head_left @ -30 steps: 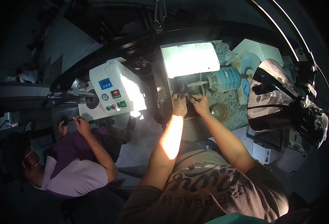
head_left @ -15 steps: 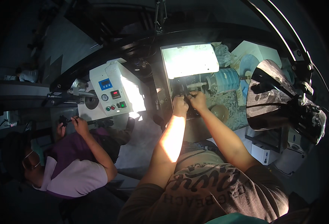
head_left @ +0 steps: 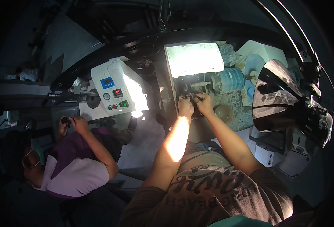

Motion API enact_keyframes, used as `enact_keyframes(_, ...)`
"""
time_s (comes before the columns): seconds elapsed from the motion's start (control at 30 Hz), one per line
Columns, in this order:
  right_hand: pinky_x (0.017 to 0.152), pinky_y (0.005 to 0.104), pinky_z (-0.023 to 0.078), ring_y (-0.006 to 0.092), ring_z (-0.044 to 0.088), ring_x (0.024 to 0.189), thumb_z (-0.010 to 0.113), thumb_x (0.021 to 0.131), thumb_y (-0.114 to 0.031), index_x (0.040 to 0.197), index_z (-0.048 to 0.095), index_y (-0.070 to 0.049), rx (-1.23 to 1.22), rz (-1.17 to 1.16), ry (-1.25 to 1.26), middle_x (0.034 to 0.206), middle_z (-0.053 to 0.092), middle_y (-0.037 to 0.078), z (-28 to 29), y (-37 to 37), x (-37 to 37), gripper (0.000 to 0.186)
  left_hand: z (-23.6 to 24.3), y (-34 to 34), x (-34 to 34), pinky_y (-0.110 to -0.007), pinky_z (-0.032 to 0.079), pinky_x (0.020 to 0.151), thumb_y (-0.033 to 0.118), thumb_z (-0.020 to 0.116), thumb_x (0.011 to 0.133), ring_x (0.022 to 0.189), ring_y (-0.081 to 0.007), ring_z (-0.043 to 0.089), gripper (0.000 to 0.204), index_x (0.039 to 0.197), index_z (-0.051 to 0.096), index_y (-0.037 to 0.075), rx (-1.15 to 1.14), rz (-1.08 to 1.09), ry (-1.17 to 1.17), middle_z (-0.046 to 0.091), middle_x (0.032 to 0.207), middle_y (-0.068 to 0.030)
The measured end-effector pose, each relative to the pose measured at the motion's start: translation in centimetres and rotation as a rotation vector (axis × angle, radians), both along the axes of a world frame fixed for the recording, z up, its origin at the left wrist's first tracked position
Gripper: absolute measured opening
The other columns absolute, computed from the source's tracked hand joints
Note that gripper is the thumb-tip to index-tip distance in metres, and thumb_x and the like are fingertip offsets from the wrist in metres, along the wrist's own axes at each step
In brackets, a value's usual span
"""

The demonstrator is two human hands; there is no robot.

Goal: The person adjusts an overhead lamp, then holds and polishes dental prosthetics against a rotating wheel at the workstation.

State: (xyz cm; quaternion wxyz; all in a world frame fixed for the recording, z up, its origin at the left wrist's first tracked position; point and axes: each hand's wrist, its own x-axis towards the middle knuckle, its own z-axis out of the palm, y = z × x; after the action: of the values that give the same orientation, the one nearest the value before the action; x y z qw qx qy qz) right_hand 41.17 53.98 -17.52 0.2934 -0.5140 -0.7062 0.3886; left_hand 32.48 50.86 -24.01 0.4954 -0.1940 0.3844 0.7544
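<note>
My left hand [head_left: 185,106] and my right hand [head_left: 205,104] are close together at the front of a bench machine, fingers closed on a small dark piece [head_left: 193,98] between them. Its exact kind is too dark to make out. Just beyond my fingertips a dark wheel [head_left: 183,85] sits in shadow on the end of a light-coloured spindle [head_left: 201,84]. I cannot tell whether the piece touches the wheel. A bright white cover panel [head_left: 194,59] overhangs the wheel. Right of the spindle lies a translucent blue plastic jug [head_left: 232,80], around the machine's shaft line.
A round bowl [head_left: 224,113] stands right of my right hand on the stained bench [head_left: 240,111]. Farther right hangs a large dark, dusty shield [head_left: 275,100] on an arm. At left, a co-worker [head_left: 76,162] handles a dark piece by a white control box [head_left: 114,89].
Both my hands shift slightly to the right, staying together on the dark piece. At left, the co-worker's hands have drawn closer together.
</note>
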Motion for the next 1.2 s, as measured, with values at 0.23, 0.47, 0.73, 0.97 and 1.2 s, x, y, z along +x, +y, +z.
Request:
enact_keyframes(0.23,0.074,0.0312,0.046,0.025,0.063,0.08,0.067,0.07,-0.008,0.085,0.068,0.002,-0.129,-0.046,-0.014,0.084,0.066,0.017,-0.5,1.3,-1.4,0.018,1.2,1.2,-1.5,-0.024,0.043,0.065,-0.012,0.044,0.083,0.073,-0.0137,0.05,0.021,0.085,0.047,0.008,-0.203,-0.157,-0.023,0.049,0.084,-0.0045)
enact_keyframes(0.47,0.071,0.0321,0.047,0.026,0.063,0.077,0.067,0.07,-0.007,0.085,0.067,0.002,0.101,0.041,-0.035,0.084,0.065,0.017,-1.0,0.3,-0.1,0.017,-1.9,0.4,-0.3,-0.029,0.047,0.069,-0.006,0.043,0.087,0.077,-0.0176,0.052,0.012,0.092,0.049,0.004,-0.064,0.013,-0.036,0.051,0.087,-0.0076)
enact_keyframes(0.73,0.068,0.0325,0.048,0.027,0.063,0.074,0.068,0.069,-0.006,0.086,0.066,0.004,0.041,-0.001,-0.044,0.082,0.064,0.018,0.4,0.6,-0.7,0.02,-2.5,0.4,0.7,-0.032,0.047,0.073,-0.004,0.039,0.088,0.079,-0.0205,0.054,0.017,0.097,0.051,0.005,0.037,0.012,-0.105,0.054,0.091,-0.007)
enact_keyframes(0.97,0.065,0.0316,0.047,0.0271,0.063,0.072,0.069,0.068,-0.008,0.083,0.066,0.003,-0.013,0.017,-0.036,0.084,0.064,0.019,1.0,1.2,0.6,0.019,-0.4,0.9,2.0,-0.035,0.048,0.075,-0.001,0.038,0.09,0.082,-0.0227,0.055,0.015,0.097,0.051,0.002,-0.047,-0.02,-0.201,0.054,0.093,-0.009)
enact_keyframes(1.2,0.066,0.0334,0.047,0.0302,0.063,0.073,0.069,0.067,-0.009,0.082,0.066,0.001,0.085,0.032,-0.106,0.08,0.064,0.018,0.4,1.6,0.4,0.019,-2.0,1.0,1.8,-0.038,0.049,0.072,0.002,0.039,0.089,0.079,-0.0265,0.057,0.014,0.094,0.052,-0.003,-0.052,-0.008,-0.209,0.056,0.093,-0.0144)
